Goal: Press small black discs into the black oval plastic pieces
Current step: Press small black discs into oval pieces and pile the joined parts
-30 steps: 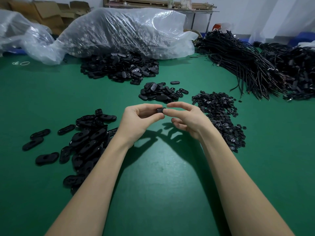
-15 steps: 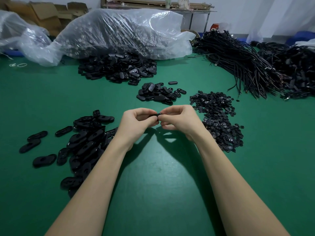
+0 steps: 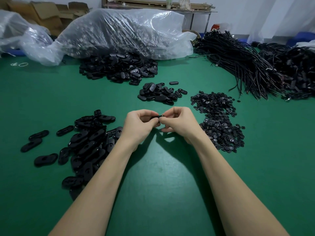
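Note:
My left hand (image 3: pixel 139 125) and my right hand (image 3: pixel 179 123) meet at the middle of the green table (image 3: pixel 162 176), fingers curled, both pinching one black oval piece (image 3: pixel 157 117) between them. Most of that piece is hidden by my fingers, and no disc can be made out in it. A heap of small black discs (image 3: pixel 219 121) lies just right of my right hand. A pile of black oval pieces (image 3: pixel 85 145) lies left of my left forearm. A smaller pile of ovals (image 3: pixel 158 93) sits beyond my hands.
A big heap of ovals (image 3: pixel 117 67) spills from a clear plastic bag (image 3: pixel 119 33) at the back. Bundles of black cables (image 3: pixel 255 65) fill the back right. Cardboard boxes (image 3: pixel 42 12) and a shelf (image 3: pixel 158 5) stand behind the table.
My hands have closed together around the piece: the fingers, spread a second ago, are now curled tight, and both hands have dropped slightly toward the table.

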